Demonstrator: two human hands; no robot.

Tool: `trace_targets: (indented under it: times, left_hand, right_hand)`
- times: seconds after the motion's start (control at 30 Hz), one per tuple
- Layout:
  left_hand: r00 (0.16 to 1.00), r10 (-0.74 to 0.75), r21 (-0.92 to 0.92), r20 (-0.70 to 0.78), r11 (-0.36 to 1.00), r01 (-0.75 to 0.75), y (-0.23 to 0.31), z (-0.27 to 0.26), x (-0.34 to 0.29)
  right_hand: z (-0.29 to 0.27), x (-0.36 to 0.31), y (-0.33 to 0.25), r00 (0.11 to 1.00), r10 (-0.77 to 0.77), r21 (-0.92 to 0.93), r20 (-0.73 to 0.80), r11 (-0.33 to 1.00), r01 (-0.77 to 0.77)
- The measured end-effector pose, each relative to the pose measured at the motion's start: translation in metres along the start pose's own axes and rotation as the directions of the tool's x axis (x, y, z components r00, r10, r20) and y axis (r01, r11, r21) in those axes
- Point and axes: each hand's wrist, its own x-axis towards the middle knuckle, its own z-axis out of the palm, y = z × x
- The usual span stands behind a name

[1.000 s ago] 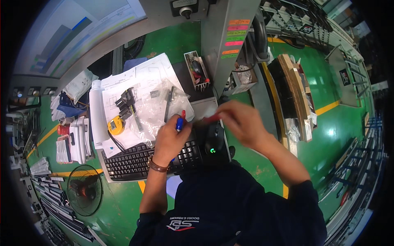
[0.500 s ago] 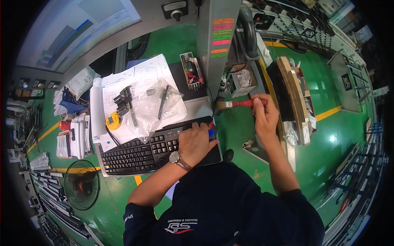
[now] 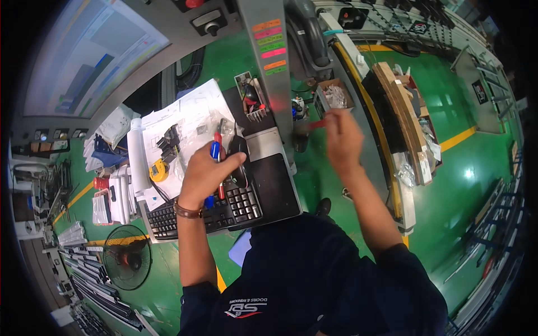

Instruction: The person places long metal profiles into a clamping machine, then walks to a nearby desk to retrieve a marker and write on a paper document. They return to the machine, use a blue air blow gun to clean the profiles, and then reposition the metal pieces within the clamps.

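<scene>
Right fingers point(image 3: 335, 119), brush point(image 3: 318, 124) held leftward (blurred)

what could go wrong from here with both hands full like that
The left hand holds red and blue pens and seems to grip the black mouse too, so one might slip onto the keyboard. The right hand holds the red-handled brush out beyond the desk, so if that grip loosens, it could fall to the green floor.

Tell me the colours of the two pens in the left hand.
A red pen and a blue pen; the head view shows both best.
</scene>
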Motion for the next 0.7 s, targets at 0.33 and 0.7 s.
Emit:
trace_targets:
  times: [0.33,0.7]
  left_hand:
    - [1.0,0.021,0.046,0.011,0.999,-0.021,0.002,-0.009,0.013]
    - [0.999,-0.035,0.103,0.018,0.994,0.033,0.019,0.021,-0.01]
  right_hand:
    - [-0.023,-0.012,-0.064,0.649,-0.445,0.27,0.618,0.895,0.356]
    - [-0.051,-0.018,-0.049,0.432,-0.537,0.383,0.724,0.835,0.396]
